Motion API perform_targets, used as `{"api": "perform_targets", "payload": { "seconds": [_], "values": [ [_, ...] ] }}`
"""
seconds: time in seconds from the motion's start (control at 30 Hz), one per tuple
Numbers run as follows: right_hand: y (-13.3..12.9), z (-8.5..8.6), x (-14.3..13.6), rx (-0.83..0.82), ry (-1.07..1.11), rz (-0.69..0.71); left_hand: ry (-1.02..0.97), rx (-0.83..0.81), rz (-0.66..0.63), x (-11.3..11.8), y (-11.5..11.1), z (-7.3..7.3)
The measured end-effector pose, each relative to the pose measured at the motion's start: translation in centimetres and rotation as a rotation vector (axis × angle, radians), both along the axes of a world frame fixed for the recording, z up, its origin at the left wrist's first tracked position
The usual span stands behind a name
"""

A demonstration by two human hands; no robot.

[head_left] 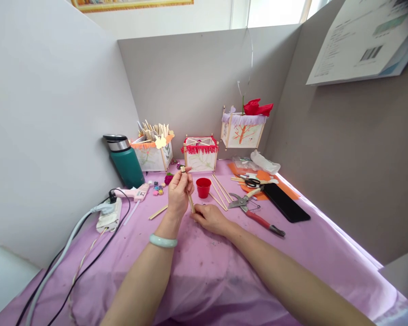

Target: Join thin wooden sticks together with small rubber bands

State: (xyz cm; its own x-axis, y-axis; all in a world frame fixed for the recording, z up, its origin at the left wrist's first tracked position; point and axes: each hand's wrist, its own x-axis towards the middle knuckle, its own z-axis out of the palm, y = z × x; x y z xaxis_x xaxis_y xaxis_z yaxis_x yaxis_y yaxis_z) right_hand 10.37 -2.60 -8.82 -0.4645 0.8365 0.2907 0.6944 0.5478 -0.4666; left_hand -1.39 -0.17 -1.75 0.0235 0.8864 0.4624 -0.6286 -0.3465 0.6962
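Grey partitions border the purple-draped worktop; above it, near a red cup, the left hand has its grip closed round pale wooden sticks, the right hand pinching their lower end

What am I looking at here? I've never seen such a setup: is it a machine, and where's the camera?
No machine: these are a person's two bare hands. The single picture comes from a camera worn on the head, looking forward and down. The left hand has its grip on a slim wooden piece; the right hand appears to pinch its lower end. On the purple cloth are a red cup, loose sticks, pruning shears, a black phone and a pink glue gun, with a green bottle at the left.
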Motion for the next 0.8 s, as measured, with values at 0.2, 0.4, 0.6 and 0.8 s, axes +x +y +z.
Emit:
{"api": "perform_targets", "payload": {
  "seconds": [0.2, 0.4, 0.6, 0.8],
  "values": [
    [-0.1, 0.5, 0.2, 0.049, 0.101, 0.041, -0.107, -0.048, 0.067, -1.3, 0.8, 0.1],
    [1.3, 2.6, 2.4, -0.101, 0.699, -0.044, -0.237, -0.141, 0.237, -3.0, 2.4, -0.1],
    [3.2, 4.9, 6.2, -0.218, 1.522, -0.098, 0.103, -0.390, 0.066, -2.5, 2.1, -0.5],
    [4.2, 4.6, 8.4, -0.170, 1.712, -0.180, 0.741, -0.314, -0.386, -1.4, 0.4, -0.6]
  ]
}}
